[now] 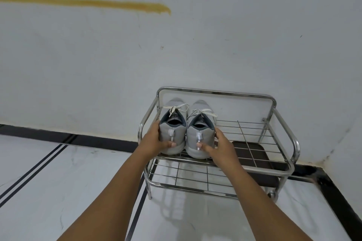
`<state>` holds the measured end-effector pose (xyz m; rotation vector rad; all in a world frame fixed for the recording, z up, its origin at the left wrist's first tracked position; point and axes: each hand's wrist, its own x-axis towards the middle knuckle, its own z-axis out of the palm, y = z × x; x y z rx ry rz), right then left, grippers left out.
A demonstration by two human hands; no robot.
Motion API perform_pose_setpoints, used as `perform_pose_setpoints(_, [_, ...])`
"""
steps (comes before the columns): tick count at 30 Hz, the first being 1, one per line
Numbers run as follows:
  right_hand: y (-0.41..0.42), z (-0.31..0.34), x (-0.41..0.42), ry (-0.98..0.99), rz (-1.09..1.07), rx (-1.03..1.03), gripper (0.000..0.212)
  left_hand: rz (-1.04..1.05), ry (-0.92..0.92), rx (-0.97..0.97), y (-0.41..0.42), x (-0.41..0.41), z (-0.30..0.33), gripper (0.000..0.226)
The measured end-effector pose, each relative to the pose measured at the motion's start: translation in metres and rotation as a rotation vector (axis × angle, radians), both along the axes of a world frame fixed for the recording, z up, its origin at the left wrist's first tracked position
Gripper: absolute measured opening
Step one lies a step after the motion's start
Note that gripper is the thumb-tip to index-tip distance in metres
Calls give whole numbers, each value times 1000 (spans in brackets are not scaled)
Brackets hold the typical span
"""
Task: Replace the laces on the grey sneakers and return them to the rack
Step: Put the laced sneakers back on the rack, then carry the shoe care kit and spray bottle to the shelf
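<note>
Two grey sneakers stand side by side on the left half of the top shelf of a chrome wire rack, heels toward me. The left sneaker and the right sneaker both carry white laces tied near the tongue. My left hand grips the outer side and heel of the left sneaker, thumb across the heel. My right hand holds the outer side of the right sneaker the same way.
The rack stands against a white wall on a pale tiled floor with black stripes. A dark brown mat lies under the rack at the right. The right half of the top shelf and the lower shelf are bare wire.
</note>
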<state>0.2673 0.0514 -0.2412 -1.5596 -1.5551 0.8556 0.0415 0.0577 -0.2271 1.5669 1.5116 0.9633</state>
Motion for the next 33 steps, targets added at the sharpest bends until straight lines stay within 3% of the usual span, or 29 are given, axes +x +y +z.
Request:
perform_pose_setpoints(4, [-9,4,-5,-276,-109,-32,65,26,153,-59,-12,-1,11,79])
perform_pose_setpoints(7, [-22,20,-5,-479,-129,-310,44,64,306,-136,-18,-15,24,55])
perform_pose_setpoints(9, [-32,29,-16,-413,-5,-568,36,-17,331,-170,-25,-29,30,31])
perform_pose_setpoints(11, [-43,24,-41,-420,137,-759,35,-106,245,-224,-41,-47,20,22])
perform_pose_setpoints(13, [-54,5,-68,-368,202,-811,33,-114,216,-268,-62,-64,-7,19])
perform_pose_setpoints(18, [-88,-123,-140,-154,167,-927,21,6,410,-441,-111,-119,-134,9])
perform_pose_setpoints(20, [-105,-170,-160,-92,101,-1010,18,56,479,-498,-127,-134,-176,16])
perform_pose_setpoints(22, [-121,-220,-178,-87,62,-1068,20,77,582,-548,-141,-147,-219,37])
perform_pose_setpoints(26, [-145,-288,-197,6,-49,-1081,46,58,666,-648,-157,-161,-273,71])
perform_pose_setpoints(33, [-152,-321,-208,185,-200,-1102,52,143,644,-628,-167,-163,-310,66])
